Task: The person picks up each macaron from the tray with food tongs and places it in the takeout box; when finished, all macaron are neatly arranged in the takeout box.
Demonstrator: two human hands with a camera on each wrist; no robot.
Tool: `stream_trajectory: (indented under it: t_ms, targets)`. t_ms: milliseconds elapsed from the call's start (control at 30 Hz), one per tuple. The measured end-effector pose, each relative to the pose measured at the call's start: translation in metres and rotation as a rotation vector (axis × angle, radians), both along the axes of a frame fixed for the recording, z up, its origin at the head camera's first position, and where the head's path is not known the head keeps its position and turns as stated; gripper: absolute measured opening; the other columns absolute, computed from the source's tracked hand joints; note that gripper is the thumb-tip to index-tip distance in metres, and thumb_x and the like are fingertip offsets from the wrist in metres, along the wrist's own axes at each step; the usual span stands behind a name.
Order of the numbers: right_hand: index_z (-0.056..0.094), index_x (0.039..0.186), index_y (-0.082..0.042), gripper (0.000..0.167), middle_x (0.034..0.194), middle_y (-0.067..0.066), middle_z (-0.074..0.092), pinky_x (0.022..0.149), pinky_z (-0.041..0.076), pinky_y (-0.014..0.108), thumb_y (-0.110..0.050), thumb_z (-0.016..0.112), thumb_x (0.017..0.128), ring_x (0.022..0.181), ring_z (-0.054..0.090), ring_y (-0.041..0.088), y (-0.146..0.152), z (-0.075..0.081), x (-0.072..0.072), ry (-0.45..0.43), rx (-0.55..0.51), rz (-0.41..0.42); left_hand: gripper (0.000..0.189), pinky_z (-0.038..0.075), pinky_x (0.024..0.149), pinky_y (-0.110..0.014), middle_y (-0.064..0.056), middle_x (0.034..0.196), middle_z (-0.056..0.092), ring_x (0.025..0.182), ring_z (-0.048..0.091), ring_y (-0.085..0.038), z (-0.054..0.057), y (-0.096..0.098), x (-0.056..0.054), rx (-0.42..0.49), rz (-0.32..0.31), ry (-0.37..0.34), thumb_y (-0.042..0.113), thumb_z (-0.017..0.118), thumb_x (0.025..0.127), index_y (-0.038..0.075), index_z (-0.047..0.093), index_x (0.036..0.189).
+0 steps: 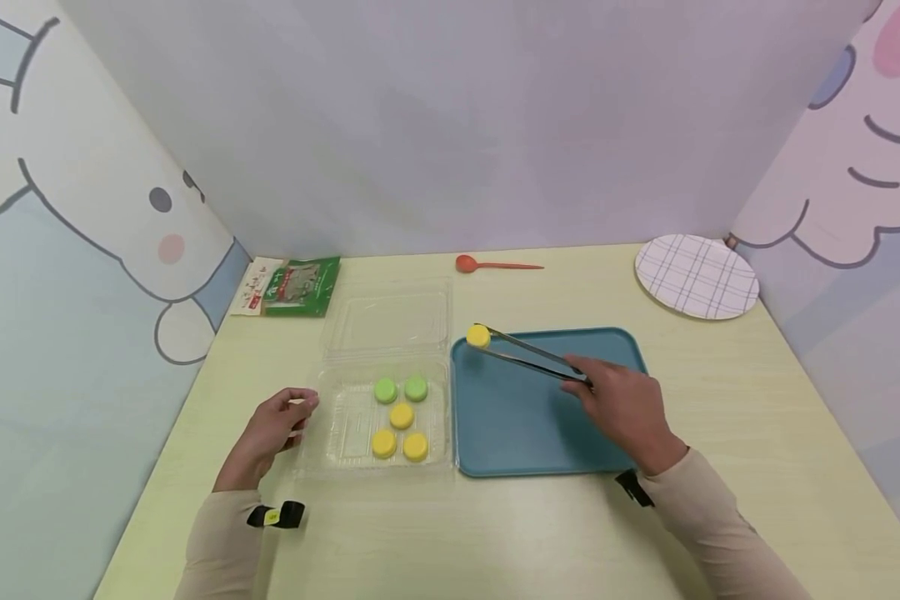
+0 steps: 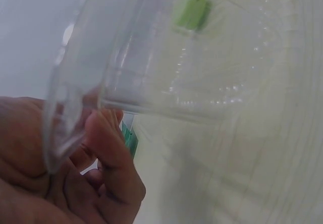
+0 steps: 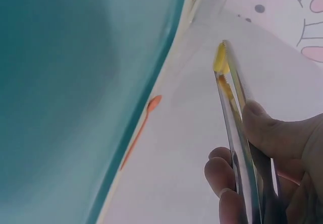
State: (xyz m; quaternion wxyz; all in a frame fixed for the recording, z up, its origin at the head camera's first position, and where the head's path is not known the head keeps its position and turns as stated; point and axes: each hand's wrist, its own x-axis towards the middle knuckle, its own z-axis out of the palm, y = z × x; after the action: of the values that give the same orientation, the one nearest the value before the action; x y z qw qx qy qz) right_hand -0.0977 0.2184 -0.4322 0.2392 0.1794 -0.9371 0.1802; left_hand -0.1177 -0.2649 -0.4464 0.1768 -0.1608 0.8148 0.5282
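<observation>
My right hand (image 1: 626,404) grips metal tongs (image 1: 528,354), whose tips pinch a round yellow piece (image 1: 478,336) above the upper left corner of a blue tray (image 1: 547,417). The right wrist view shows the thumb and fingers around the tongs (image 3: 242,148). On the left, my left hand (image 1: 270,429) pinches the edge of a clear plastic container (image 1: 348,462) with its thumb and fingers. Inside that container lie two green pieces (image 1: 386,390) and three yellow pieces (image 1: 402,416). Its transparent lid (image 1: 390,321) is folded back behind it.
A green and white food packet (image 1: 292,286) lies at the back left. Behind the tray is a red spoon (image 1: 495,265). An oval checked plate (image 1: 696,277) sits at the back right. Walls (image 1: 450,133) with cartoon figures border the table's back and sides.
</observation>
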Motion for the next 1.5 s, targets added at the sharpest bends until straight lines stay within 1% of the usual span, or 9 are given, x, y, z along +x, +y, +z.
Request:
stream_trajectory:
  t_ms: [333, 533, 667, 800, 900, 1167, 1333, 1400, 1500]
  targets:
    - [0.076, 0.114, -0.009, 0.047, 0.095, 0.007, 0.076, 0.046, 0.046, 0.032, -0.020, 0.091, 0.071, 0.066, 0.069, 0.018, -0.026, 0.009, -0.004, 0.046, -0.009, 0.114, 0.039, 0.046, 0.063, -0.029, -0.003, 0.083, 0.050, 0.073, 0.050, -0.016, -0.001, 0.000, 0.000, -0.015, 0.012, -0.015, 0.029, 0.058, 0.104, 0.002, 0.053, 0.132]
    - [0.076, 0.116, -0.014, 0.048, 0.094, 0.002, 0.076, 0.040, 0.035, 0.025, -0.025, 0.091, 0.072, 0.064, 0.068, 0.014, -0.044, 0.014, -0.006, 0.012, 0.045, 0.147, 0.039, 0.046, 0.062, -0.030, -0.003, 0.083, 0.050, 0.072, 0.050, -0.015, -0.001, -0.001, -0.001, -0.003, 0.003, -0.012, 0.029, 0.058, 0.104, 0.001, 0.053, 0.132]
    - [0.077, 0.115, -0.016, 0.047, 0.094, 0.001, 0.076, 0.039, 0.035, 0.025, -0.028, 0.092, 0.072, 0.065, 0.069, 0.014, -0.057, 0.015, -0.007, 0.015, 0.071, 0.187, 0.038, 0.046, 0.062, -0.029, -0.002, 0.083, 0.050, 0.071, 0.050, -0.015, -0.001, -0.001, -0.001, -0.001, 0.000, -0.008, 0.029, 0.058, 0.105, 0.002, 0.053, 0.131]
    - [0.077, 0.113, -0.016, 0.046, 0.093, 0.001, 0.076, 0.040, 0.038, 0.025, -0.028, 0.092, 0.071, 0.068, 0.069, 0.013, -0.069, 0.013, -0.007, 0.037, 0.076, 0.237, 0.037, 0.046, 0.062, -0.029, -0.002, 0.083, 0.050, 0.071, 0.049, -0.015, 0.000, -0.001, -0.002, -0.003, 0.006, -0.014, 0.029, 0.058, 0.105, 0.002, 0.053, 0.130]
    - [0.077, 0.112, -0.017, 0.045, 0.092, -0.001, 0.076, 0.042, 0.041, 0.025, -0.028, 0.092, 0.071, 0.069, 0.069, 0.012, -0.079, 0.011, -0.007, 0.031, 0.076, 0.268, 0.037, 0.046, 0.063, -0.029, -0.003, 0.083, 0.050, 0.072, 0.050, -0.015, -0.001, -0.001, -0.002, -0.008, 0.012, -0.020, 0.029, 0.058, 0.104, 0.003, 0.054, 0.130]
    - [0.078, 0.109, -0.019, 0.039, 0.088, -0.004, 0.075, 0.041, 0.039, 0.023, -0.031, 0.090, 0.074, 0.066, 0.068, 0.010, -0.099, 0.004, -0.004, -0.015, 0.127, 0.320, 0.038, 0.046, 0.062, -0.029, -0.003, 0.083, 0.050, 0.072, 0.050, -0.015, 0.000, 0.000, -0.001, 0.000, 0.006, -0.021, 0.029, 0.058, 0.104, 0.002, 0.053, 0.131]
    - [0.078, 0.110, -0.018, 0.037, 0.089, -0.003, 0.075, 0.042, 0.040, 0.022, -0.027, 0.089, 0.076, 0.069, 0.069, 0.011, -0.109, 0.000, -0.002, -0.035, 0.116, 0.357, 0.039, 0.045, 0.062, -0.029, -0.003, 0.083, 0.049, 0.071, 0.049, -0.015, 0.002, 0.000, -0.002, 0.009, -0.003, -0.016, 0.029, 0.058, 0.104, 0.002, 0.051, 0.131]
    - [0.078, 0.110, -0.017, 0.037, 0.090, -0.002, 0.076, 0.041, 0.037, 0.021, -0.027, 0.089, 0.076, 0.069, 0.069, 0.011, -0.111, 0.000, -0.002, -0.041, 0.116, 0.366, 0.039, 0.045, 0.062, -0.029, -0.003, 0.083, 0.049, 0.071, 0.049, -0.015, 0.002, 0.001, -0.002, 0.007, -0.003, -0.016, 0.029, 0.058, 0.105, 0.002, 0.051, 0.132]
    - [0.078, 0.111, -0.017, 0.036, 0.091, -0.002, 0.075, 0.041, 0.037, 0.021, -0.026, 0.088, 0.078, 0.069, 0.069, 0.012, -0.115, 0.001, -0.001, -0.056, 0.123, 0.373, 0.039, 0.045, 0.062, -0.029, -0.003, 0.083, 0.049, 0.071, 0.049, -0.015, 0.002, 0.001, -0.003, 0.006, 0.000, -0.018, 0.029, 0.057, 0.105, 0.001, 0.052, 0.131]
